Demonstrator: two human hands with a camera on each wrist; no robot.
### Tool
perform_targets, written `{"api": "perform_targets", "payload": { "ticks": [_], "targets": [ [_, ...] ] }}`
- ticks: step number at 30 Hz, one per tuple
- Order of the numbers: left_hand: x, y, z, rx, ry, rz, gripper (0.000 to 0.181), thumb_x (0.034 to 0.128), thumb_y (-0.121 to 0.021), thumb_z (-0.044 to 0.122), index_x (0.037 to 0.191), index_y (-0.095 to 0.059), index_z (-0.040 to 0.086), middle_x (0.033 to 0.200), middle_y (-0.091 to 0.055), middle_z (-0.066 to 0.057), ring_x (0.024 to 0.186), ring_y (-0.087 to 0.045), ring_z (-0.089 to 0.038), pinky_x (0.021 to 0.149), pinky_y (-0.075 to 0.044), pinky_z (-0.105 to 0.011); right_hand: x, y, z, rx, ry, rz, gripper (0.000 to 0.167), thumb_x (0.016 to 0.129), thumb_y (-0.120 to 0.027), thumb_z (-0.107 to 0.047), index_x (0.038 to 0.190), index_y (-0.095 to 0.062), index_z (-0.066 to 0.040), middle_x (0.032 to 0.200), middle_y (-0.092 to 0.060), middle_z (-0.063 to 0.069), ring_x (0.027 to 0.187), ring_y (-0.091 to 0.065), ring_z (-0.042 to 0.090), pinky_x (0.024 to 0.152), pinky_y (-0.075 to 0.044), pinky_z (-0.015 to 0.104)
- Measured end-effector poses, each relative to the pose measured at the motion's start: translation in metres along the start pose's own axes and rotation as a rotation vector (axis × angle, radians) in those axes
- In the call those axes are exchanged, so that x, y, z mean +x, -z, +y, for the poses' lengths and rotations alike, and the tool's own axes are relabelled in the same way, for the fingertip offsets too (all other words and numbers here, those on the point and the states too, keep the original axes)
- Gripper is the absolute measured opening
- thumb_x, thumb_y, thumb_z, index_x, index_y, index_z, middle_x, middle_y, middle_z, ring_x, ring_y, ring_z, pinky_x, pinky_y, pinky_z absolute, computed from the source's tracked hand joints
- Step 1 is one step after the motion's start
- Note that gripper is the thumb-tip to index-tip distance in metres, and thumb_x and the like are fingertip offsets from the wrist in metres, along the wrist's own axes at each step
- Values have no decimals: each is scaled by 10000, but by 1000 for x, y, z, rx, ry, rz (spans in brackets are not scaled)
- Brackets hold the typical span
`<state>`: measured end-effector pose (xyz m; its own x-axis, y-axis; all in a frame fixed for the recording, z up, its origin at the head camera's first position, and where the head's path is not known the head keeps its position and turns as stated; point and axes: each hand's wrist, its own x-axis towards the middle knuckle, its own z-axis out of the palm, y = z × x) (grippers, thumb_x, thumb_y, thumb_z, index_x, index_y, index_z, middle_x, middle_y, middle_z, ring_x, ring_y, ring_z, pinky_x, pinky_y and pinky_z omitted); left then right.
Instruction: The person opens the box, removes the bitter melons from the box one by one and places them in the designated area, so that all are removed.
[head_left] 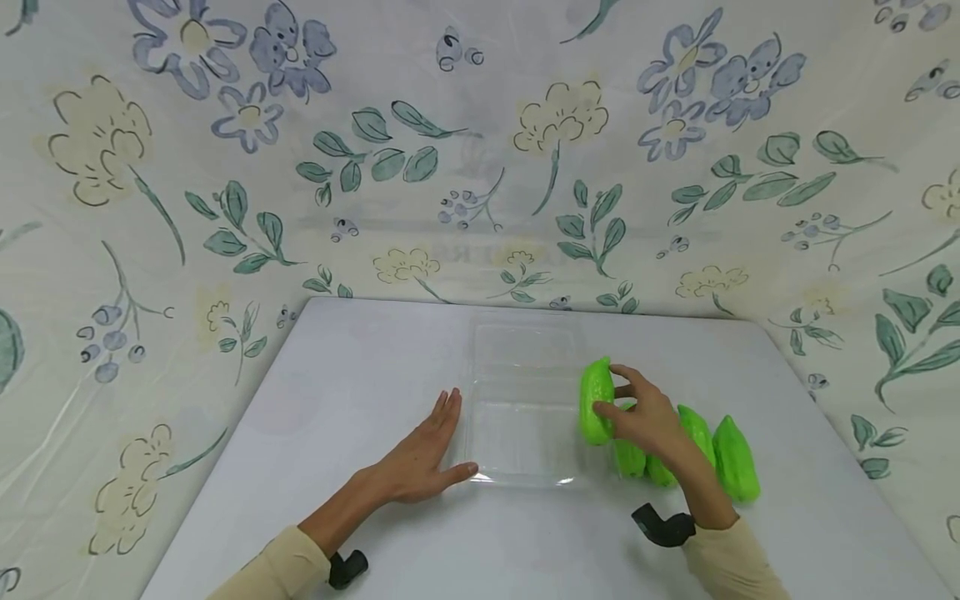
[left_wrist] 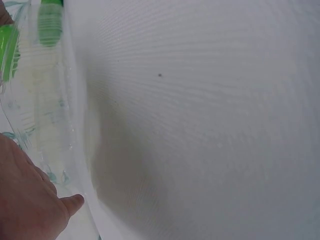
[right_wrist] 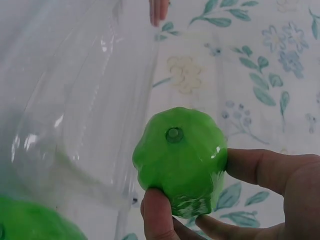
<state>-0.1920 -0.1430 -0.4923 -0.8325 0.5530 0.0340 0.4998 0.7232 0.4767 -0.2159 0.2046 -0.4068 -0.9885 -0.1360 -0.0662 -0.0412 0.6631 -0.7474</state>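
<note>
My right hand (head_left: 647, 417) pinches a green toy bitter melon (head_left: 597, 402) between thumb and fingers, above the right edge of a clear plastic container (head_left: 525, 446). In the right wrist view this bitter melon (right_wrist: 182, 155) shows its ridged end and small round nub, with the thumb and fingertips around its sides. My left hand (head_left: 420, 462) lies with fingers straight at the container's left side, the thumb at its front left corner. In the left wrist view the left hand (left_wrist: 30, 195) appears beside the see-through wall.
Several more green bitter melons (head_left: 737, 462) lie on the white table (head_left: 360, 358) right of the container, partly behind the right hand and forearm. A flower-patterned cloth (head_left: 480, 167) rises behind the table. Black curved pieces (head_left: 663, 527) sit at both wrists.
</note>
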Motion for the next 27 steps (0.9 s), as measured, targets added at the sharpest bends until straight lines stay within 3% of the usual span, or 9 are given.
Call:
{"api": "perform_targets", "payload": {
  "ticks": [10,19,27],
  "targets": [
    [-2,1,-2,-8,-10,-4,1009,950,-449,639,1548,38,-12,1627,62,-146,1484,72,-267,1166,-167,-454,-15,25,20,-20,-61,26,750,959,-642,-316,1523,-258,-4,1339,-476,360,757,-703,244,724,-574,410],
    [1,0,-3,5,-38,29,1009,951,-461,629,1547,14,-31,1628,26,-168,1487,30,-309,1156,-200,-478,-28,60,41,-20,-106,51,813,991,-575,-387,1545,-147,27,1380,-387,400,801,-699,279,787,-545,490],
    [2,0,-3,-1,-37,11,1009,952,-452,634,1546,37,-19,1627,36,-165,1486,56,-280,1166,-174,-451,-36,82,65,-62,-151,87,816,1006,-533,-404,1536,-119,59,1362,-377,427,798,-697,301,778,-534,504]
  ]
}}
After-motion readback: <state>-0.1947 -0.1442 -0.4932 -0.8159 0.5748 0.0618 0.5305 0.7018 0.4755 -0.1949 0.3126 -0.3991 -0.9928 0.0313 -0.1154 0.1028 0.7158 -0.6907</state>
